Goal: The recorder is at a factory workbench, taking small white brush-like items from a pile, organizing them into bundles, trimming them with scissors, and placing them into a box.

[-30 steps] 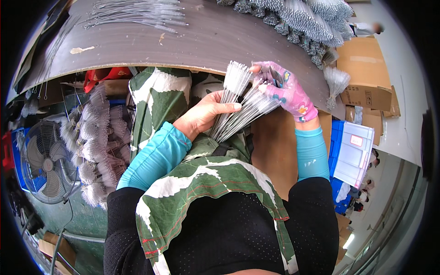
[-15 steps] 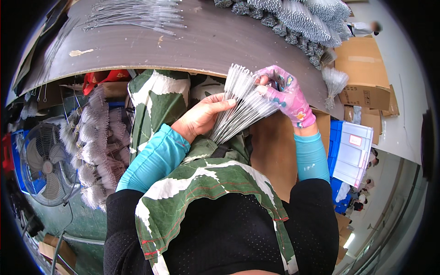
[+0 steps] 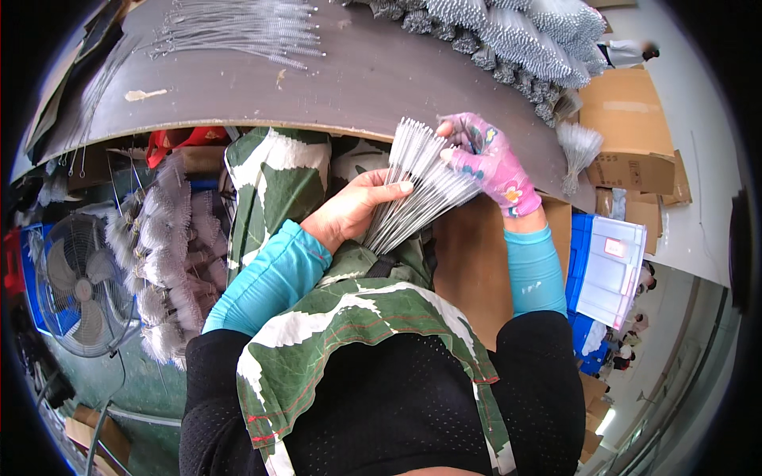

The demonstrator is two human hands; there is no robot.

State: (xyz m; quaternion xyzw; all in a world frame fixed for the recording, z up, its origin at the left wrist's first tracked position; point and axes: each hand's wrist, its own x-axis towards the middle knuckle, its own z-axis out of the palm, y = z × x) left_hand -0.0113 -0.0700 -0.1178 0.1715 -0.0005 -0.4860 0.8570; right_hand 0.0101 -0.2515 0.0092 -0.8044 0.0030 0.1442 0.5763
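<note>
A fanned bundle of thin wire straw brushes [image 3: 432, 170] with white bristle heads and bare metal stems is in my left hand [image 3: 357, 205]. That hand is bare and closed round the stems, its thumb lying across the front. The bristle heads point up and to the right. My right hand [image 3: 488, 163], in a pink flowered glove with bare fingertips, is at the right side of the bristle heads. Its thumb and forefinger are parted, with a gap between the tips; the thumb is close to the bristles. The other fingers are curled and partly hidden.
On the brown table [image 3: 357, 87] lie loose brushes [image 3: 242, 32] and a big stack of bundled brushes [image 3: 508, 40]. A fan [image 3: 83, 289] and hanging brush bundles [image 3: 163, 254] are at left. Cardboard boxes [image 3: 627, 119] and plastic crates [image 3: 607, 266] stand at right.
My right thumb and forefinger have moved apart at the bristle heads, and the hand has shifted slightly left. My left hand keeps hold of the bundle, nearly still.
</note>
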